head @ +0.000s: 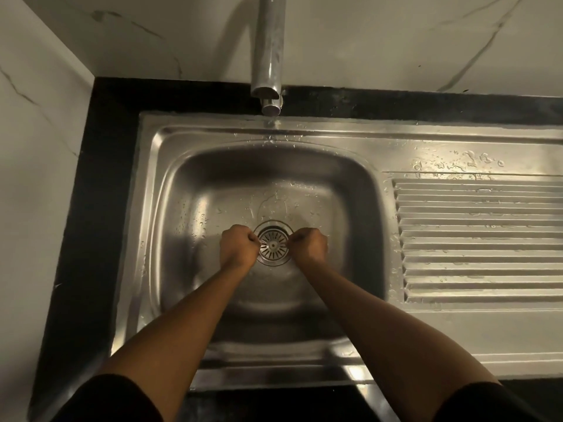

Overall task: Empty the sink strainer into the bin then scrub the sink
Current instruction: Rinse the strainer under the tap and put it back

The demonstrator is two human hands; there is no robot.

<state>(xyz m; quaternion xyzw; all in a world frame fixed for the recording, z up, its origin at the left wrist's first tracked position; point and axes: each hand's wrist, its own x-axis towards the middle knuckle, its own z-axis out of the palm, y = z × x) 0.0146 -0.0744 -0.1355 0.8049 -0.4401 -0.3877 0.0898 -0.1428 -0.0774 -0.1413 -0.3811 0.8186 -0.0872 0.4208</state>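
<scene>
Left wall: a white marble-look tiled wall [36, 147] with thin grey veins runs down the left edge and meets the back wall in a corner.
Desk: a black stone desk [100, 208] frames the sink on its left and far sides.
Sink: a stainless steel sink basin [213, 184] with rounded corners is set into the desk; water drops lie on its floor and far rim.
Left hand: the left hand [239, 248] reaches down to the basin floor, touching the left edge of the drain. Its fingers are curled tight, thumb and forefinger meeting at the rim.
Tap: a dull chrome tap spout [268, 56] hangs over the far rim of the basin, nozzle pointing down.
Strainer: the round slotted steel strainer [273, 245] sits in the drain hole at the middle of the basin floor, between the two hands.
Right hand: the right hand [310, 245] mirrors the left at the strainer's right edge, fingers curled closed; both hands seem to pinch the strainer's rim, though the grip itself is too small to see clearly.
Draining board: a ribbed steel draining board [478, 239] extends to the right of the basin, wet with drops near its far edge.
</scene>
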